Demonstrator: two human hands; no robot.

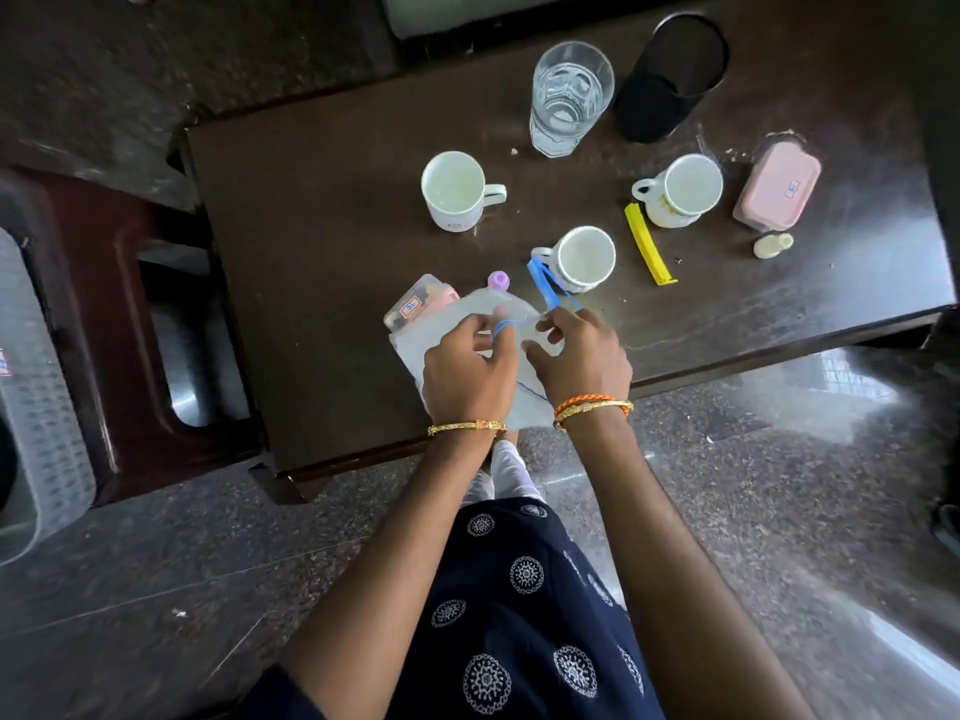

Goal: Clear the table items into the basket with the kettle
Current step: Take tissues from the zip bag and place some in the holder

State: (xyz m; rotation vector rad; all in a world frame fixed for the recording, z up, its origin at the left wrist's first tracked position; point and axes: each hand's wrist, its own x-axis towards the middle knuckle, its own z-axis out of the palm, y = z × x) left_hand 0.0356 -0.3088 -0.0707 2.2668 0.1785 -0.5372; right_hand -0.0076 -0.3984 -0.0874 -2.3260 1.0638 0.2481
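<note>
Both of my hands are at the table's near edge over a clear plastic zip bag (447, 324) with a blue line. My left hand (467, 374) has its fingers curled on the bag's top, next to a blue band. My right hand (582, 363) pinches the bag's right part beside a blue clip (545, 285). Under the bag's far corner lies a small pink box (418, 304), with a purple cap (498, 280) just past it. On the dark table (322, 252) stand three white mugs (452, 197) (584, 258) (680, 189).
Farther back stand a water glass (569, 98) and a black mesh holder (670, 77). A yellow clip (647, 244), a pink lidded box (776, 184) and a small cream bottle (773, 245) lie at the right. A maroon stool (130, 314) and a translucent basket (36, 407) are at the left.
</note>
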